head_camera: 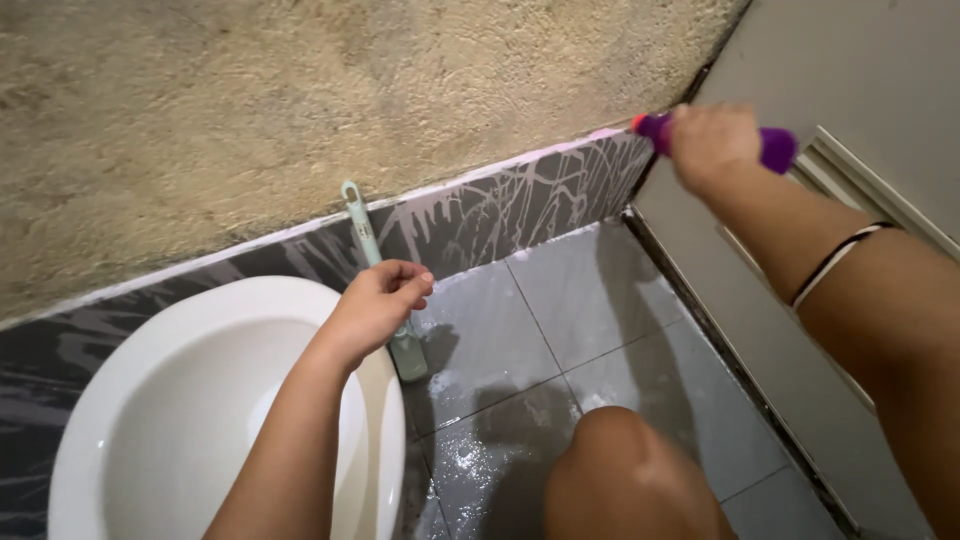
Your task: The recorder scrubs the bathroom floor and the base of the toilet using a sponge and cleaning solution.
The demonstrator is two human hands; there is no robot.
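A head-worn camera looks down into the corner of a small bathroom. The left hand (pixel 378 300) is curled, fingers bent inward, around the pale green handle of a long brush (pixel 385 285). The brush stands nearly upright, its top leaning against the dark tiled band (pixel 520 205) at the foot of the wall, its head resting on the wet grey floor tiles (pixel 600 310). It sits in the narrow gap between the white toilet bowl (pixel 170 400) and that tiled band, just beside the bowl's rim.

The right hand (pixel 712 140) is raised to the upper right, closed around a purple bottle (pixel 775 148) with a red tip that points left toward the top edge of the tiled band. Motion blur softens the hand, so the exact grip is hard to make out. A thin dark band circles the right forearm.

The rough beige wall (pixel 300 110) fills the top of the view above the tiled band. On the right, a flat grey door panel (pixel 830 70) meets the floor along a dark seam. The person's knee (pixel 625 470) juts into the lower middle. The open floor lies between the bowl, the tiled band and the door panel, with white powdery streaks near the brush head and the knee.
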